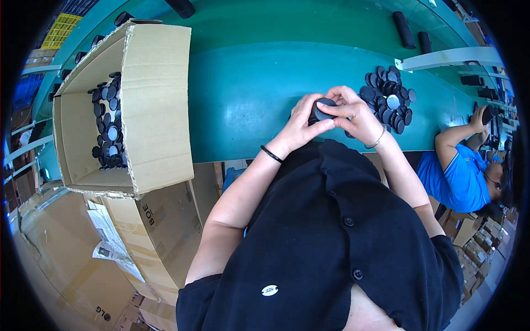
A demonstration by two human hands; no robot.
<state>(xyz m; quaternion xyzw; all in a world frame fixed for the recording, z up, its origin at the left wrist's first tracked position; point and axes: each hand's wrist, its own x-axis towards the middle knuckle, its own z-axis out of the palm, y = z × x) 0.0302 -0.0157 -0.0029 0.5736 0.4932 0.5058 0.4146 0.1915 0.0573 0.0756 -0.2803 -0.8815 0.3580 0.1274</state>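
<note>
Near the front edge of the green table, both my hands are closed around a black round cap-like piece [323,110]. My left hand [301,122] wraps its left side, thumb along the near side. From the right, my right hand [356,118] grips the same piece, with its thumb lying across the top. The fingers hide much of its lower part, so I cannot tell if it is one piece or several together. A heap of black round discs [386,99] lies just right of my right hand, one showing a pale silvery face.
An open cardboard box [157,105] at the left holds many similar black discs [110,124]. Larger cartons [165,226] stand below it. Black cylinders [403,30] stand along the far side of the green table [248,83]. A co-worker in blue [458,179] works at the right.
</note>
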